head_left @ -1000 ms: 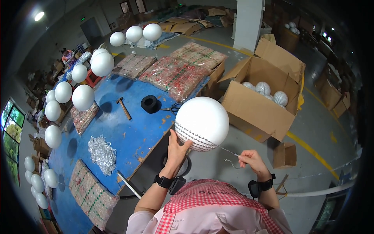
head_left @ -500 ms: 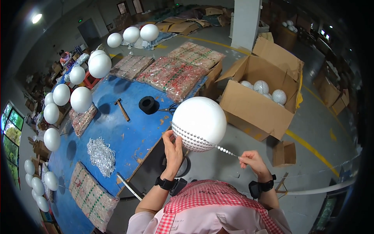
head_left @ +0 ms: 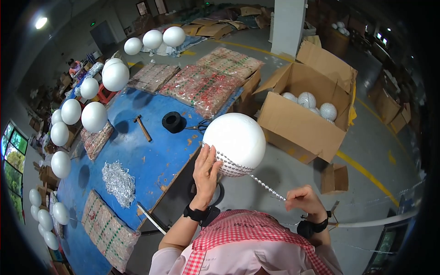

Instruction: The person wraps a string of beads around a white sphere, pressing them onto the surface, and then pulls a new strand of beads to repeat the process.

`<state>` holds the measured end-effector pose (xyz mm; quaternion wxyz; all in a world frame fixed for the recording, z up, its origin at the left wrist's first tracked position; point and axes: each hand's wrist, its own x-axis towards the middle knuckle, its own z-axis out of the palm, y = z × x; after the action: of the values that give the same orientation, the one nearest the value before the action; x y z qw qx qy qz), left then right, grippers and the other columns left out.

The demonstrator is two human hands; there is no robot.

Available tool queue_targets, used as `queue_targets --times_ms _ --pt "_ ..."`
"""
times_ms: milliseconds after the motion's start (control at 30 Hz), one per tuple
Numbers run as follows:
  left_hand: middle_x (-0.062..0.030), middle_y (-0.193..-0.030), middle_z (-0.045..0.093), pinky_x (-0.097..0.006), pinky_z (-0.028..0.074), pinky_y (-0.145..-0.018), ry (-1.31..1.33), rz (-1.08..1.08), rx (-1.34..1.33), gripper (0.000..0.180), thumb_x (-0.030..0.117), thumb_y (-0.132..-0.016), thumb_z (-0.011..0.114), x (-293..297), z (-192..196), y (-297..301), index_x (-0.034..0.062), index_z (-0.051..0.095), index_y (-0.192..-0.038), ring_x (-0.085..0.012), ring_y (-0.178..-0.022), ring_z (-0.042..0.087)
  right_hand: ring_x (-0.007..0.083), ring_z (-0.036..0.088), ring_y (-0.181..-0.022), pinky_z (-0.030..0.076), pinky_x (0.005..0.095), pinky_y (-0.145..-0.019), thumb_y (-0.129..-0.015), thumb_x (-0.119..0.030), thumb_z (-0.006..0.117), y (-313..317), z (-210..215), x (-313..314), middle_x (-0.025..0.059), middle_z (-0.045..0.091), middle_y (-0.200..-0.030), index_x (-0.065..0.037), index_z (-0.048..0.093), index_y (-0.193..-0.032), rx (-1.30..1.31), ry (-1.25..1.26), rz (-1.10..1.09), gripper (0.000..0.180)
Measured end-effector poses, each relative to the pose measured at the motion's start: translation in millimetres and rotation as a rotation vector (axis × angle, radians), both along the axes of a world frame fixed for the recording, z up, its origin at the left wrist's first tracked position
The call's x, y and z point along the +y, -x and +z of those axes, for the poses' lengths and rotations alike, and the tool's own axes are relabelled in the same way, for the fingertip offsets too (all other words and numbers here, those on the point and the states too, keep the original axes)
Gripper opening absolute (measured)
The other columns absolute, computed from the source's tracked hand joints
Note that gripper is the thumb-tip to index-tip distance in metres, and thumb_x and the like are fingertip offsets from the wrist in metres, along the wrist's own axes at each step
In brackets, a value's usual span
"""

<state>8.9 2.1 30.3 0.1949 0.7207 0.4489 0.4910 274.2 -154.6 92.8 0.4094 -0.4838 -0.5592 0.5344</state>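
Note:
A large white ball (head_left: 236, 136) stands in front of me at the table's edge, with rows of silver beads (head_left: 234, 167) wrapped around its lower part. Against its lower left side lies my left hand (head_left: 206, 176), fingers stretched out and pressed flat over the bead rows. From the ball's underside a silver bead strand (head_left: 268, 187) runs down to the right, pulled straight. My right hand (head_left: 305, 200) pinches that strand, thumb and fingers closed, apart from the ball. What supports the ball underneath is hidden.
On the blue table (head_left: 151, 158) lie a hammer (head_left: 143, 128), a black tape roll (head_left: 173, 122), scissors (head_left: 201, 126), a silver bead pile (head_left: 118, 184) and wrapped packs (head_left: 110, 229). Several white balls (head_left: 94, 117) line the left. An open carton (head_left: 298, 130) holds silver-banded balls (head_left: 328, 111).
My right hand has moved slightly down and right, and a longer stretch of strand shows. My left hand has slid up and right, its fingers now flatter over the beads.

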Motion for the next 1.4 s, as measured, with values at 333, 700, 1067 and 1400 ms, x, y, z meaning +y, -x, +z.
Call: queue_targets --times_ms 333,700,1067,1400 --pt "-0.0173 -0.134 0.049 -0.037 0.036 -0.104 -0.033 0.022 0.095 0.047 0.005 -0.081 0.066 -2 2 -5 0.0077 0.055 -0.127 -0.0294 -0.124 0.047 0.012 0.058 -0.065 0.044 0.0235 -0.061 -0.078 0.001 0.069 5 7 4 0.0055 0.062 -0.069 0.003 0.066 -0.079 0.198 0.075 0.254 0.004" --pt "-0.0194 -0.134 0.047 -0.035 0.037 -0.103 0.153 -0.031 -0.164 0.044 0.007 -0.084 0.065 7 0 2 0.0051 0.054 -0.127 -0.0286 -0.127 0.044 0.0091 0.058 -0.058 0.046 0.0217 -0.056 -0.086 -0.013 0.063 -16 -45 16 0.0048 0.063 -0.069 -0.001 0.064 -0.074 0.236 0.22 -0.106 0.017" --pt "-0.0221 -0.146 0.028 -0.038 0.029 -0.108 0.127 -0.099 0.014 0.055 0.008 -0.09 0.055 8 -1 8 0.0034 0.033 -0.14 -0.0331 -0.136 0.028 0.0089 0.056 -0.055 0.045 0.021 -0.054 -0.09 -0.018 0.06 -25 -87 37 0.0037 0.061 -0.064 -0.003 0.062 -0.075 0.239 0.252 -0.171 0.021" --pt "-0.0262 -0.148 0.019 -0.041 0.025 -0.11 0.19 -0.098 0.054 0.086 0.022 -0.078 0.072 4 0 -3 0.0016 0.021 -0.144 -0.0389 -0.137 0.022 0.0114 0.056 -0.059 0.045 0.0241 -0.056 -0.088 -0.006 0.055 -25 -57 18 0.0066 0.06 -0.065 -0.001 0.058 -0.071 0.415 -0.089 -0.19 0.017"
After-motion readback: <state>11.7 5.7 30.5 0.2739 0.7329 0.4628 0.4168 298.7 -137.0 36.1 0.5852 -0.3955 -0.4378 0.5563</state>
